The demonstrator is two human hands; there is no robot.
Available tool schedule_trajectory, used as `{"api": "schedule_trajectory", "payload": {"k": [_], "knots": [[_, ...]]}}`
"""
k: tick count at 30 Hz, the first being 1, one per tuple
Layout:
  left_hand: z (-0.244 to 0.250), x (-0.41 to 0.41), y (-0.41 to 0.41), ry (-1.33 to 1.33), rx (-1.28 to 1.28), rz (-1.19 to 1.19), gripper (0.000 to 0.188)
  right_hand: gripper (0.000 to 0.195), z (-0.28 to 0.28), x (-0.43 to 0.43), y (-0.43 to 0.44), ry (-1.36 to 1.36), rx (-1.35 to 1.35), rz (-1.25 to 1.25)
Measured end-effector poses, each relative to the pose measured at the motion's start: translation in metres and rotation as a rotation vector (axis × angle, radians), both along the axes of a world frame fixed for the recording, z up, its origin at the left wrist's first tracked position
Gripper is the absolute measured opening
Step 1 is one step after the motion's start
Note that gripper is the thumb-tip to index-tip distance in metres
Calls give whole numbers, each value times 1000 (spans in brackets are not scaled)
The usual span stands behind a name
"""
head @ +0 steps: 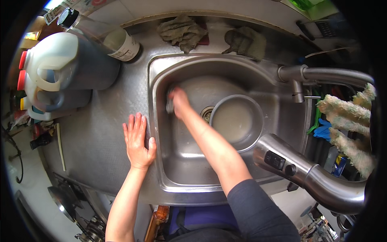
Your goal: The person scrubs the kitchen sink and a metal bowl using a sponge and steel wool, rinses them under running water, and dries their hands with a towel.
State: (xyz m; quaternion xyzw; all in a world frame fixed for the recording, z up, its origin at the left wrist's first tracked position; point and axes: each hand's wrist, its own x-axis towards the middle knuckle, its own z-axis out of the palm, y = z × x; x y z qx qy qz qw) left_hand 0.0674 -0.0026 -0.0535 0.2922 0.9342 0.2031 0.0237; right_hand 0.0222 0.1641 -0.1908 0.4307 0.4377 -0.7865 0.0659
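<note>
My right hand (180, 104) reaches into the stainless steel sink (181, 169) and grips a blurred metallic scrubbing pad (170, 103) against the basin's left wall. My left hand (138, 143) lies palm down on the steel drainboard (99, 133), just left of the sink's rim, fingers slightly spread and holding nothing. Right of the drain (207, 114), a round metal bowl (260, 121) holds cloudy liquid. The floor of the basin looks wet.
Large plastic jugs (57, 45) and a clear bottle (102, 36) stand at the upper left. A crumpled cloth (181, 31) and a mesh cloth (246, 42) lie behind the sink. A large metal faucet head (272, 154) overhangs the right side, below another faucet (297, 87).
</note>
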Motion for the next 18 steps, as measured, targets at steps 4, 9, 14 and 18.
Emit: {"api": "schedule_trajectory", "payload": {"k": [4,9,14,18], "knots": [[-2,0,2,7,14,-14,57,39,17,-16,7,119,-33,-29],[-3,2,-2,26,5,-1,56,65,67,92,-57,298,550,425],[3,1,6,34,-6,-12,56,64,49,187,-80,68,385,937],[0,1,3,38,-10,-8,56,49,64,178,-42,-10,376,1497]]}}
